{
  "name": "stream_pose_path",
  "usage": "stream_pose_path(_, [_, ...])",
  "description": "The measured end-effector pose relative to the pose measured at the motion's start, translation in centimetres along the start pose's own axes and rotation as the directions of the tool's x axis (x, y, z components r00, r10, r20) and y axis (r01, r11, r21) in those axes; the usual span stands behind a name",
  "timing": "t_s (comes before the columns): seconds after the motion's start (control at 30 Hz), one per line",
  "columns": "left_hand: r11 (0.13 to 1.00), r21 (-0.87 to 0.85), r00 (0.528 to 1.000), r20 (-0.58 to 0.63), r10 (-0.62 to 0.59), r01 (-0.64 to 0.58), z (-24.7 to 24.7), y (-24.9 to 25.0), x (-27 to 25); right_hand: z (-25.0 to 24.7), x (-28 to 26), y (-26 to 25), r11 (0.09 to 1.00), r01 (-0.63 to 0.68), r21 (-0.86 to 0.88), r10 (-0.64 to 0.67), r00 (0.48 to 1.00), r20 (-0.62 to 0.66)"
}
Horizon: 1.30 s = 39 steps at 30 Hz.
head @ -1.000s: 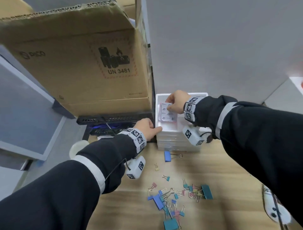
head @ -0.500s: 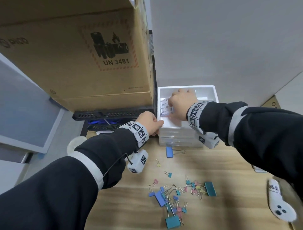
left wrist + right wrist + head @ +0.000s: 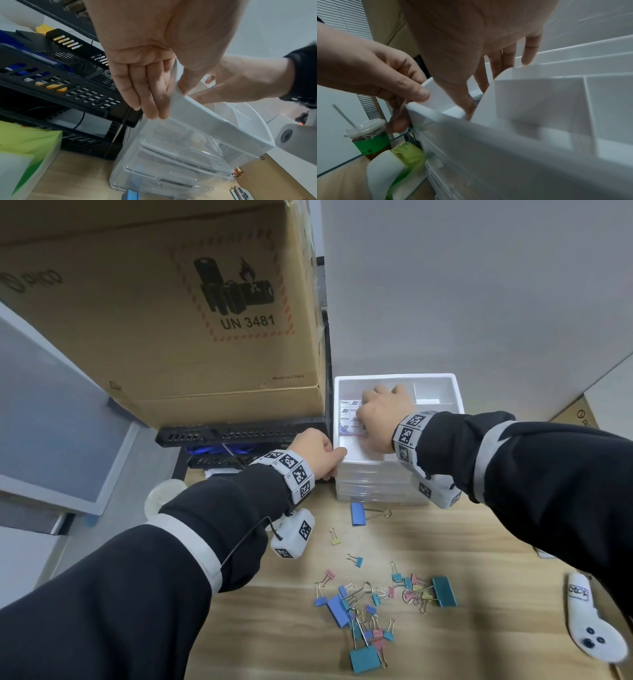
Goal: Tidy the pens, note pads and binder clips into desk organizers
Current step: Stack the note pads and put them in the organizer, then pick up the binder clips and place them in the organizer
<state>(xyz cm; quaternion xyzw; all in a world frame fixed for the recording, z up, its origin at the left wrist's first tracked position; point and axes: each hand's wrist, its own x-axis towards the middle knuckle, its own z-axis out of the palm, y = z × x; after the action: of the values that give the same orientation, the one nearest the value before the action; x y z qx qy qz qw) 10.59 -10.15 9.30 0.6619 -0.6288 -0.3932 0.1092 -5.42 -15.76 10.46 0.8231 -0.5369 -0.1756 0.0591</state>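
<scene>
A white desk organizer (image 3: pixel 442 392) with clear drawers stands at the back of the wooden desk. Its open top tray has several compartments. A note pad (image 3: pixel 348 416) printed "Notes" lies in the left compartment. My right hand (image 3: pixel 380 412) reaches down into that compartment, with its thumb (image 3: pixel 465 102) and fingers on either side of the pad (image 3: pixel 476 94). My left hand (image 3: pixel 325 457) pinches the organizer's front left corner, thumb on the rim (image 3: pixel 421 94), fingers (image 3: pixel 150 97) flat on the side wall. Several coloured binder clips (image 3: pixel 376 604) lie scattered on the desk in front.
A large cardboard box (image 3: pixel 171 302) sits on a black slotted tray rack (image 3: pixel 239 436) holding pens (image 3: pixel 34 73), left of the organizer. A lidded drink cup (image 3: pixel 368 139), a green tissue pack (image 3: pixel 25 148) and a white controller (image 3: pixel 589 628) are nearby.
My right hand has carried the note pad down into the tray's left compartment, where it now lies flat. My left hand has stayed on the organizer's corner.
</scene>
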Motion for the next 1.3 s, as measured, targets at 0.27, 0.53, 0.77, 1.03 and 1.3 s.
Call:
stream_pose_path(0.27, [1.000, -0.017, 1.000, -0.023, 0.008, -0.008, 0.2, -0.2, -0.1, -0.1, 0.6, -0.5, 0.997, -0.073, 0.037, 0.072, 0.997, 0.027])
stream_pose_path(0.53, [0.959, -0.274, 0.997, -0.019, -0.073, 0.065, 1.0, -1.1, -0.6, 0.7, -2.1, -0.1, 0.878, 0.081, 0.472, 0.079, 0.948, -0.309])
stream_pose_path(0.77, [0.975, 0.128, 0.956, 0.210, -0.204, 0.180, 3.5, -3.9, -2.7, 1.7, -9.2, -1.8, 0.693, 0.376, 0.615, -0.102, 0.896, -0.433])
stream_pose_path(1.03, [0.888, 0.454, 0.947, 0.250, -0.201, 0.068, 11.7, -8.2, -3.2, 12.6, -15.1, -3.3, 0.787, 0.218, 0.577, -0.294, 0.955, 0.040])
stream_pose_path(1.3, [0.839, 0.539, 0.923, 0.280, -0.264, 0.076, 16.9, -9.4, -3.5, 23.0, -20.7, -2.7, 0.913, 0.000, 0.408, -0.196, 0.877, 0.439])
